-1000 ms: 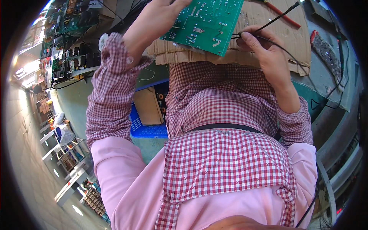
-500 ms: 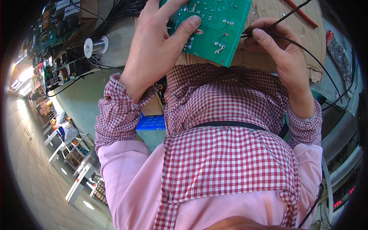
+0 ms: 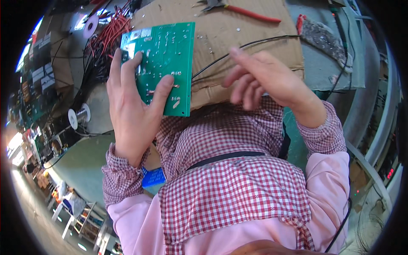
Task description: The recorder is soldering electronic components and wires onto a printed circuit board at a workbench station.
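A green circuit board [image 3: 168, 51] lies over the cardboard, its soldered side facing up. My left hand [image 3: 131, 100] grips its left part, the thumb pressed on the face near the soldered joints. From under the board's right edge a thin black cable [image 3: 250, 44] curves off to the right. My right hand [image 3: 270, 78] hovers over the right side of the cardboard, slightly blurred, with its fingers loosely bent and apart. It holds nothing, and the cable runs beyond it without touching it. Whatever lies beneath the board is hidden.
Red-handled cutters [image 3: 250, 15] lie on the cardboard sheet [image 3: 225, 40] at the far side. To the right is a clear bag of small metal parts [image 3: 325, 40]. Red wires [image 3: 114, 27] and a spool of solder wire [image 3: 79, 117] are at the left.
My right hand has let go of the black cable and drawn away from it. The board has turned slightly and sits lower and further left in view, still in my left hand.
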A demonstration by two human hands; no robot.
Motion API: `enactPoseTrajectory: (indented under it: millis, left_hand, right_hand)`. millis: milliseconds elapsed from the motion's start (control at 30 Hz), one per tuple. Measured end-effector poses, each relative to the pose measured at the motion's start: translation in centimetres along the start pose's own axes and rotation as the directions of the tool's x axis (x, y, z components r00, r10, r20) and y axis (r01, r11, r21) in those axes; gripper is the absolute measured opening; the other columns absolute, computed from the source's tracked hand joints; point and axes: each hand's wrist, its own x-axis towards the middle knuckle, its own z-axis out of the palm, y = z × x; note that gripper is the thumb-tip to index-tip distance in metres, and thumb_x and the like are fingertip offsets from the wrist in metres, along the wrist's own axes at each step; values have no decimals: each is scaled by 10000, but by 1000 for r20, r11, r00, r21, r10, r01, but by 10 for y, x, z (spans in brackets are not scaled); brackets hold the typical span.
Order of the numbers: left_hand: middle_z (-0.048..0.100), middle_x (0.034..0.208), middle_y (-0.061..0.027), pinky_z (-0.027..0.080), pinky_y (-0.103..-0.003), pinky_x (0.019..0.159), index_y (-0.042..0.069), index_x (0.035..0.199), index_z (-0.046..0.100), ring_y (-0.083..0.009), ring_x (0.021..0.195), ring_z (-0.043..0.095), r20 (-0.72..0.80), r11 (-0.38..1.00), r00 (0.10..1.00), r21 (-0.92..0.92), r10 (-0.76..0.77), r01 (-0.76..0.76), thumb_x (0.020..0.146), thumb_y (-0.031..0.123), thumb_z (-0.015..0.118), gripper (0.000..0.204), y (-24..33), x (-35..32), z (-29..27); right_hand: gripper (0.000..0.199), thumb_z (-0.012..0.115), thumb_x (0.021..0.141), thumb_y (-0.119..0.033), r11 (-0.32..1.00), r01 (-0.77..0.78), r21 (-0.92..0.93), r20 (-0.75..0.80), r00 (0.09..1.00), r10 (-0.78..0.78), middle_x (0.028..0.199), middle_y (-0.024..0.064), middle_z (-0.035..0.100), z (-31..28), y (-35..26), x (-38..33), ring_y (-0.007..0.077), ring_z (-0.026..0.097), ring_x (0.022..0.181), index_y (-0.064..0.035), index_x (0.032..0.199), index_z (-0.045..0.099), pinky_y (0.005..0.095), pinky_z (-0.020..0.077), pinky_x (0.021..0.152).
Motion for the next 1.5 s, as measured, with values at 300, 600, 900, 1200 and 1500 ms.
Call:
enactPoseTrajectory:
  millis: [300,600,900,1200,1500]
  left_hand:
    - [376,1318,-308,333,-464,1007,4,1176,509,-442,1186,406,-19,997,997,-32,-72,72,765,413,682,605,-16,30,7]
    - [507,999,-175,377,-387,863,-10,1025,529,-306,984,475,-736,881,535,-178,-415,439,854,211,588,285,-162,-19,-20]
    - [607,699,-27,390,-231,601,-24,912,614,-71,579,460,-369,628,548,-653,-751,422,902,295,590,320,-243,-68,-30]
    - [620,820,-49,439,-251,714,-72,1043,587,-39,607,440,-155,360,799,-929,-581,81,922,146,529,256,-120,-64,-44]
    - [642,735,-48,378,-172,488,-29,914,648,-33,576,529,189,611,976,-762,-105,213,802,-30,600,122,-36,-49,-21]
  right_hand:
    - [603,435,910,-185,-221,339,914,-388,891,-236,950,121,499,-317,14,-47,186,503,777,83,1394,194,330,472,660]
    - [324,401,874,-222,-171,418,892,-447,873,-194,742,46,450,16,-90,7,167,474,661,13,1097,404,295,383,553]
    - [185,401,818,-211,1,731,682,-690,644,-330,658,24,382,-45,-76,21,157,428,596,-40,889,403,294,332,521]
    - [232,423,793,-245,285,904,317,-724,426,-543,673,54,393,-185,-61,-2,171,404,591,-19,835,449,290,320,537]
    - [489,426,896,-327,653,758,-16,-361,604,-710,663,117,539,-26,13,-3,131,439,501,81,1151,517,229,379,443]
